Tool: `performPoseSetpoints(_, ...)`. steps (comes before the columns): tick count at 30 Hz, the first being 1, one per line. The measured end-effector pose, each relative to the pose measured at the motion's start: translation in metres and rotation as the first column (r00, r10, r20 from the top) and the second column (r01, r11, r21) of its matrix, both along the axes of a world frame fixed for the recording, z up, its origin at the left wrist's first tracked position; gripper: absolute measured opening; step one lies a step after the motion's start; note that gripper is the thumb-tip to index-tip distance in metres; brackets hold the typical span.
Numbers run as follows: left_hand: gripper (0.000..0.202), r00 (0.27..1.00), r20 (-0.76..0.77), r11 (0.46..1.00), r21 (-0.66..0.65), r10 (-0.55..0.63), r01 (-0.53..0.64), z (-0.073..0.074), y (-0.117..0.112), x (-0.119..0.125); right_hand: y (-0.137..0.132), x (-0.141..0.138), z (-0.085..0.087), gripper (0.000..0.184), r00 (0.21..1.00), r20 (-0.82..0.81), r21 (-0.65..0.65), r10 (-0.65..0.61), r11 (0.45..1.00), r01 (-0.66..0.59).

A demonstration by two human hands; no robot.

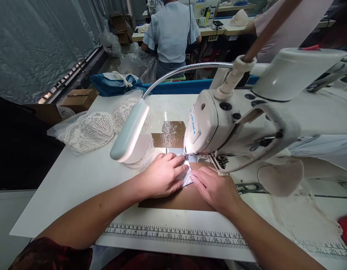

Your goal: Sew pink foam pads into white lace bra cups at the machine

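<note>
Under the needle area of a white sewing machine lies a small piece of white lace fabric. My left hand rests palm down over its left side, fingers stretched towards the presser foot and flat on the cloth, hiding much of it. My right hand pinches the fabric's right edge between thumb and fingertips. Both hands are close together on the brown-taped patch of the table. Left of the needle, a pale cup with lace lies partly behind the lamp head.
A lamp on a bendable metal neck hangs over the table. White lace cups lie at the left, a pale cup at the right. A ruler strip runs along the front edge. A person sits ahead, facing away.
</note>
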State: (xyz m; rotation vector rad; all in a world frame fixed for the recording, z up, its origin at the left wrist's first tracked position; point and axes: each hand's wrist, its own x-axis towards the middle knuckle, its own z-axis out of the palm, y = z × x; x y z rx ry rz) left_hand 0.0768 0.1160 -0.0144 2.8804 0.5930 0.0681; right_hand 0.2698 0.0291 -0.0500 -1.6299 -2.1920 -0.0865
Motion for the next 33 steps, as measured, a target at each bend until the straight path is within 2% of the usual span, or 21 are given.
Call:
performPoseSetpoints(9, 0.043, 0.999, 0.033, 1.0, 0.004, -0.025, 0.025, -0.004, 0.007, -0.001, 0.001, 0.002, 0.003, 0.031, 0.999, -0.041, -0.061, -0.002, 0.998, -0.001)
performPoseSetpoints(14, 0.048, 0.998, -0.002, 0.997, -0.042, -0.059, 0.059, 0.012, 0.0, -0.007, 0.002, 0.004, 0.006, 0.031, 0.997, -0.078, -0.088, -0.017, 0.996, 0.011)
performPoseSetpoints(17, 0.039, 0.993, -0.066, 0.995, -0.044, -0.096, 0.093, 0.018, -0.013, -0.01, 0.004, 0.004, 0.008, 0.031, 0.996, -0.064, -0.095, -0.062, 0.994, 0.056)
performPoseSetpoints(20, 0.025, 0.991, -0.116, 0.997, 0.036, -0.06, 0.065, 0.013, -0.023, -0.006, 0.005, 0.003, 0.011, 0.03, 0.997, -0.042, -0.12, -0.057, 0.991, 0.051)
performPoseSetpoints(23, 0.022, 0.994, -0.107, 0.998, 0.063, 0.007, 0.0, 0.006, -0.019, -0.003, 0.006, 0.003, 0.012, 0.03, 0.998, -0.04, -0.136, -0.045, 0.99, 0.039)
performPoseSetpoints(25, 0.023, 0.998, -0.05, 0.999, -0.025, 0.045, -0.046, 0.007, -0.01, -0.004, 0.006, 0.004, 0.012, 0.03, 0.998, -0.048, -0.136, -0.049, 0.99, 0.042)
performPoseSetpoints(27, 0.023, 0.997, 0.024, 0.978, -0.2, 0.067, -0.061, 0.011, 0.002, -0.007, 0.007, 0.005, 0.01, 0.031, 0.997, -0.061, -0.135, -0.045, 0.99, 0.037)
performPoseSetpoints(30, 0.025, 0.989, 0.088, 0.874, -0.482, 0.117, -0.061, 0.016, 0.016, -0.012, 0.011, 0.004, 0.006, 0.03, 0.996, -0.091, -0.137, -0.023, 0.991, 0.011)
performPoseSetpoints(33, 0.027, 0.98, 0.115, 0.759, -0.649, 0.164, -0.051, 0.016, 0.024, -0.015, 0.015, 0.003, 0.002, 0.028, 0.989, -0.147, -0.132, -0.002, 0.991, -0.018)
